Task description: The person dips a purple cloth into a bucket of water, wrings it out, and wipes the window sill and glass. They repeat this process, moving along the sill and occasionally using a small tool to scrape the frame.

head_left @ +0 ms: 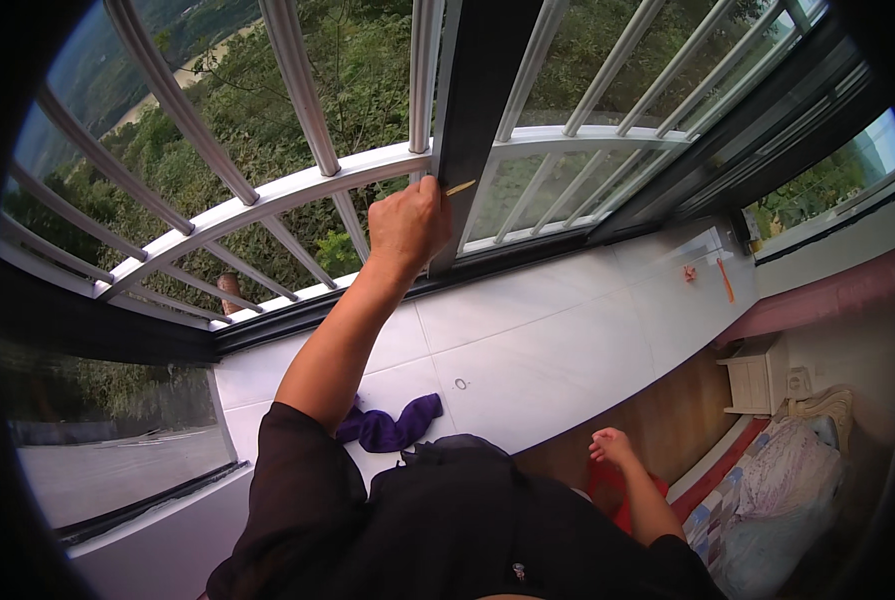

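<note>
My left hand (410, 217) is clenched against the dark window frame post (485, 97), at the height of the white curved rail (290, 184). A slim gold-coloured piece (461, 187) sticks out of its thumb side; whether it is a tool or a window handle I cannot tell. Down by my right side, over the room floor, my right hand (608, 446) hangs with loosely bent fingers and nothing visible in it. A crumpled purple cloth (395, 427) lies on the white tiled sill (537, 337), partly hidden behind my left arm. Near it rests a small ring (460, 383).
White bars (301, 90) stand outside the window, with trees beyond. An orange stick-like object (726, 281) and a small reddish item (689, 274) lie at the sill's far right. Below the sill are a wooden floor (642, 405), a white nightstand (755, 375) and a bed (777, 495).
</note>
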A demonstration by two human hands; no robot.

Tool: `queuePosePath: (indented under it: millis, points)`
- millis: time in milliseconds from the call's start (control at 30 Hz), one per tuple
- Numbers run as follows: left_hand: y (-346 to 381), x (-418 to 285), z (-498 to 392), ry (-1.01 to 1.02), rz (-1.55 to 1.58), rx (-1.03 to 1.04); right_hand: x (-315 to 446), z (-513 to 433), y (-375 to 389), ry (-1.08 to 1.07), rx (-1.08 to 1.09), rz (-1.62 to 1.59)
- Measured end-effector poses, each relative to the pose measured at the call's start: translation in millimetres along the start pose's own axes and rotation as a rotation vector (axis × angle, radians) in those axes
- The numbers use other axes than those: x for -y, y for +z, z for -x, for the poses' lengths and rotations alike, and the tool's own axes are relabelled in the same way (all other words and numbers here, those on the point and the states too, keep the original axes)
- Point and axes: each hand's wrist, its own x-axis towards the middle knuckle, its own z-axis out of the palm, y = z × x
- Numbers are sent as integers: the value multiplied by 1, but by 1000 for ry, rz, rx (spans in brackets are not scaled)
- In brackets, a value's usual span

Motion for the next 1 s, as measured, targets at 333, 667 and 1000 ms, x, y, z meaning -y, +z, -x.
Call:
queuePosePath:
  millis: [333, 667, 1000]
  points:
    - [-52, 71, 50, -71, -153, -158, 7, -12, 13, -26, 9, -14]
    - [-125, 198, 114, -344, -334, -193, 168, -28, 21, -345, 32, 31]
    - [-201, 346, 176, -403, -283, -227, 394, -40, 4, -913, -184, -138]
